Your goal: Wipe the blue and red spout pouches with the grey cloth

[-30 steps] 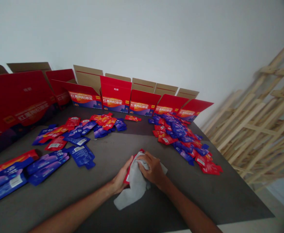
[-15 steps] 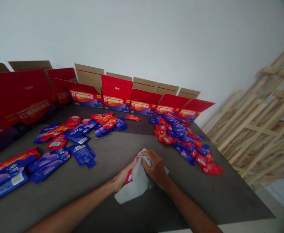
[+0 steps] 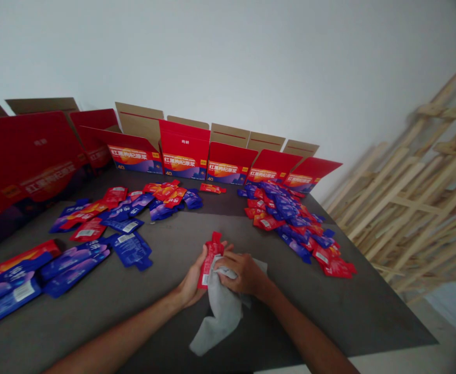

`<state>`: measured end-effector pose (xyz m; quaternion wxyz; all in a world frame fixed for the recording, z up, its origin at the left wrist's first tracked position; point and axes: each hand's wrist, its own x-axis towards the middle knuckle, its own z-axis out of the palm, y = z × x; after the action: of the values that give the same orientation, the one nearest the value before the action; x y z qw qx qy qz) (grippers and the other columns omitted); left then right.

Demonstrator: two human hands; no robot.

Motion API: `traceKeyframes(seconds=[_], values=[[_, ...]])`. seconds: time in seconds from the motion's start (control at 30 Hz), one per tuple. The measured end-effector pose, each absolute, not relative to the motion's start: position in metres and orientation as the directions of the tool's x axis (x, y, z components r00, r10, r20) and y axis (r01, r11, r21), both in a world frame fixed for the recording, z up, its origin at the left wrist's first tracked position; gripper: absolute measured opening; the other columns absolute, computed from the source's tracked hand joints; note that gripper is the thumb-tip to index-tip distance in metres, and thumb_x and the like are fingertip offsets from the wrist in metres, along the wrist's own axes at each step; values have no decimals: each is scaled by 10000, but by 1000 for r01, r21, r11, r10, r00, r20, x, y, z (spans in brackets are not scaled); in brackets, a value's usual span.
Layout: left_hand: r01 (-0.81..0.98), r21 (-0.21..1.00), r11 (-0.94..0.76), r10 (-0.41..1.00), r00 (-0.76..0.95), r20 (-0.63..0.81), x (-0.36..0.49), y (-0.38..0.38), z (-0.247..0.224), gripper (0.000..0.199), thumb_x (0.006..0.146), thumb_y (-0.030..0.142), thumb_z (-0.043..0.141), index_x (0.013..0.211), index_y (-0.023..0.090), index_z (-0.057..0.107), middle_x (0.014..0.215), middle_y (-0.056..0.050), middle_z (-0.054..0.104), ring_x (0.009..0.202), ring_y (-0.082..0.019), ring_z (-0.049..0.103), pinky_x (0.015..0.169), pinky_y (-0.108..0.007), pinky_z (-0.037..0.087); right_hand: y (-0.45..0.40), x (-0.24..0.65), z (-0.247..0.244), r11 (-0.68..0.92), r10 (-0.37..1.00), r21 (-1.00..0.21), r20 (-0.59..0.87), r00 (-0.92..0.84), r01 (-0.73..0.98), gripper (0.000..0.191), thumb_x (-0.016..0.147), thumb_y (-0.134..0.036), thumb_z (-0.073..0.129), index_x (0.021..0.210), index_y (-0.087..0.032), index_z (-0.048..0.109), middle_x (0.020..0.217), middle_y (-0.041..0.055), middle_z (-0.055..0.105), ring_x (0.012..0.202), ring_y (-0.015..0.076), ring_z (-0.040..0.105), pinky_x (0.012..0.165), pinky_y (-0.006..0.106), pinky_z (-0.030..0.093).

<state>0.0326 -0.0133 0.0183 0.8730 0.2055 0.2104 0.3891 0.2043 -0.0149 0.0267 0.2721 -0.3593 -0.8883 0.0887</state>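
Note:
A red pouch (image 3: 211, 259) with white print lies along the palm and fingers of my left hand (image 3: 192, 280), its narrow spout end pointing away from me. My right hand (image 3: 243, 272) is closed around a pale grey cloth (image 3: 224, 309), which touches the pouch's right side and hangs down towards the table's near side. Part of the pouch is covered by the cloth and the right fingers.
Blue and red pouches lie in a heap (image 3: 286, 208) on the right and in a looser group (image 3: 126, 210) on the left. Open red cartons (image 3: 184, 153) line the back of the dark table (image 3: 165, 322). Wooden frames (image 3: 415, 208) stand beyond its right edge.
The cloth has slid down and right with my right hand, uncovering most of the red pouch. The cloth's loose end now hangs lower.

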Motion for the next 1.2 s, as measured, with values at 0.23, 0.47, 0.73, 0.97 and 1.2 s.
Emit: traceKeyframes(seconds=[0.23, 0.47, 0.73, 0.97, 1.2], values=[[-496, 568, 657, 719, 638, -275, 33, -19, 19, 692, 880, 620, 512, 1345, 111, 561, 1123, -152, 733, 1092, -305, 665, 1016, -390, 430, -8, 209, 27, 561, 795, -425, 515, -320, 710, 157, 898, -192, 566, 1040, -228, 623, 988, 44, 660, 852, 166, 659, 763, 246, 512], [-474, 651, 593, 771, 568, -288, 34, -16, 21, 683, 863, 650, 514, 1307, 135, 571, 1063, -121, 732, 974, -271, 688, 900, -361, 483, -7, 214, 28, 613, 783, -400, 426, -454, 681, 188, 885, -223, 591, 1068, -233, 633, 1051, 46, 671, 879, 170, 659, 757, 246, 499], [-118, 967, 227, 948, 252, -192, 29, 35, 14, 628, 845, 553, 563, 1367, 230, 434, 869, -5, 633, 658, -144, 588, 623, -261, 475, -19, 199, 23, 716, 694, -310, 218, -686, 626, 233, 853, -278, 620, 1084, -259, 642, 988, -7, 701, 796, 171, 660, 674, 255, 426], [421, 906, -29, 962, 257, -89, 77, 98, 31, 936, 656, 237, 713, 1459, 76, 260, 1478, -221, 380, 1386, -333, 358, 1119, -406, 308, -21, 195, 24, 696, 708, -324, 163, -687, 641, 228, 851, -299, 629, 1076, -267, 647, 985, -25, 703, 810, 166, 654, 682, 258, 391], [482, 875, -41, 955, 276, -108, 165, 149, 39, 1123, 554, 303, 791, 1484, 63, 208, 1461, -277, 332, 1381, -414, 357, 1106, -428, 320, -19, 196, 25, 675, 720, -347, 120, -684, 651, 264, 856, -330, 632, 1115, -275, 638, 1018, -26, 700, 820, 165, 653, 699, 258, 397]])
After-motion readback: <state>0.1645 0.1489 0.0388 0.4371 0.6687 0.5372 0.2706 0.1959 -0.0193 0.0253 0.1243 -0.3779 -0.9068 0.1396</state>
